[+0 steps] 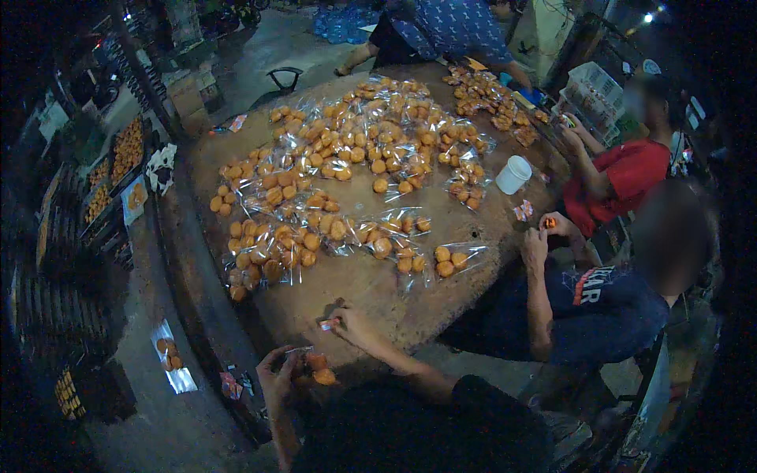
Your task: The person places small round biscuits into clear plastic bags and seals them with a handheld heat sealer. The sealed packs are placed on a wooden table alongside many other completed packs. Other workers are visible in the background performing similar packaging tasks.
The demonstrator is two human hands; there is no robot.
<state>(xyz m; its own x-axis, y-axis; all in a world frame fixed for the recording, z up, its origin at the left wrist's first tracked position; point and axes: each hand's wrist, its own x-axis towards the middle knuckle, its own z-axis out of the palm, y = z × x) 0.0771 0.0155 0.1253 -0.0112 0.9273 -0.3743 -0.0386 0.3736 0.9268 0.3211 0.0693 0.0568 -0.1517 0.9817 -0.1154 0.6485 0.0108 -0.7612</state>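
My left hand (278,369) grips the top of a clear plastic bag of round orange-brown baked pieces (322,371), which hangs at the near edge of the wooden table (366,295). To its right, just over the tabletop, my right hand (346,325) pinches a small red and white printed paper (329,323). Beyond both hands lies a large heap of similar clear bags (355,142) filled with the round pieces. One bag of a few pieces (450,260) lies apart at the heap's near right side.
A white plastic tub (513,175) stands at the table's right, near printed papers (523,210). Along the right sit a person in dark clothes (579,313) and a person in red (633,171); another person (449,29) leans over the far side. Trays of round pieces (127,148) stand left.
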